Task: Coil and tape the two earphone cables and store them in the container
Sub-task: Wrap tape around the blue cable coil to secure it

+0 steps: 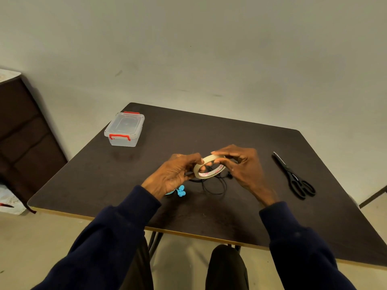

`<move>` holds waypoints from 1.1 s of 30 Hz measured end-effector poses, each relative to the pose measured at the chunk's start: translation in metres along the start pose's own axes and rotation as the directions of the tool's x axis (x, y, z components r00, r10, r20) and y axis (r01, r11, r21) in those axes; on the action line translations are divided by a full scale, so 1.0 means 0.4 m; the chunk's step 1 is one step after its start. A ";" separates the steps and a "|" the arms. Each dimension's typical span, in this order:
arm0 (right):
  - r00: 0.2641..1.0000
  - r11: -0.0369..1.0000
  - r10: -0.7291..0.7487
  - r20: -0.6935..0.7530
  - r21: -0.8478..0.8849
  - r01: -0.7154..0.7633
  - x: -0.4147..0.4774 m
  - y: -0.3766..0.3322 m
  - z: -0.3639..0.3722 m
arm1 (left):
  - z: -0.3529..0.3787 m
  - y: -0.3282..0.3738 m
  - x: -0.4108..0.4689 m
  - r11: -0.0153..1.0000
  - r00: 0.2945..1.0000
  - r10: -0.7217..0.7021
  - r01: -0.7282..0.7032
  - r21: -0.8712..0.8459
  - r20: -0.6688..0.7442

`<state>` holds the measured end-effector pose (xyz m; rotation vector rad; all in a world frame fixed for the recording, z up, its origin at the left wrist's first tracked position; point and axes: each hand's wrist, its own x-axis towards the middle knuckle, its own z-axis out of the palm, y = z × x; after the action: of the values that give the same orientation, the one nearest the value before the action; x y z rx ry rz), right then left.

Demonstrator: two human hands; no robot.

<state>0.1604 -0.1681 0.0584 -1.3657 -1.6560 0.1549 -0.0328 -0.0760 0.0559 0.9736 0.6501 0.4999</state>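
Both hands hold a beige tape roll (209, 174) above the middle of the dark table (209, 132). My left hand (176, 174) grips its left rim, and my right hand (243, 166) pinches its upper right rim. Beneath the roll lies the black earphone cable (215, 188), loosely looped on the table. The blue earphones (180, 191) lie just under my left wrist, partly hidden by it. A clear plastic container (125, 129) with red clips stands closed at the table's far left corner.
Black scissors (293, 176) lie on the right side of the table, blades pointing away. A dark brown cabinet (23, 130) stands left of the table against the wall. My knees show below the table's front edge.
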 end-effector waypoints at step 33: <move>1.000 0.992 -0.004 -0.002 0.129 0.004 -0.004 0.014 0.017 | -0.035 -0.005 -0.014 0.999 0.993 -0.009 0.004 0.041 0.121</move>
<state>0.1594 -0.1642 0.0504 -1.2644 -1.6180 0.2542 -0.0463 -0.0723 0.0502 1.0321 0.5561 0.4198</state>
